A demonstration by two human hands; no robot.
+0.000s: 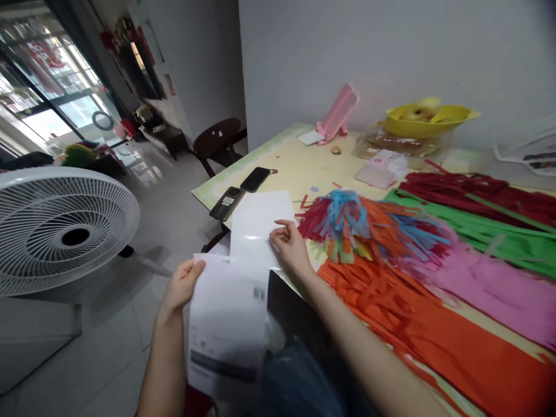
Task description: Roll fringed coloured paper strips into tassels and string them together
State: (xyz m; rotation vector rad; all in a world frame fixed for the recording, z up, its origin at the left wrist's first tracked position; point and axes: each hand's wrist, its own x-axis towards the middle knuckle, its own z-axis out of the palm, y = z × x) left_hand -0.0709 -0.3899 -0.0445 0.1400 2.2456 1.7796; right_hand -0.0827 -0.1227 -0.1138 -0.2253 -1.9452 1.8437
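Observation:
My left hand (185, 284) is closed on the upper left edge of a printed sheet of paper (230, 307), thumb on top. The sheet hangs over my lap, with a dark printed band near its bottom and a small square code at its right. Beyond it, a blank white sheet (263, 214) with a crease lies at the table's corner; I cannot tell whether the two are joined. Over the right edge of that blank sheet is my right hand (289, 246), index finger stretched and the other fingers loosely bent, with nothing visible in them.
Two phones (255, 179) lie beyond the blank sheet. Right of my hand are tangled coloured strips (347, 217) and orange fringed material (382, 307), with pink and green pieces behind. A pink stand (341, 113) and yellow bowl (399, 124) stand farther back. A fan (73, 231) is at left.

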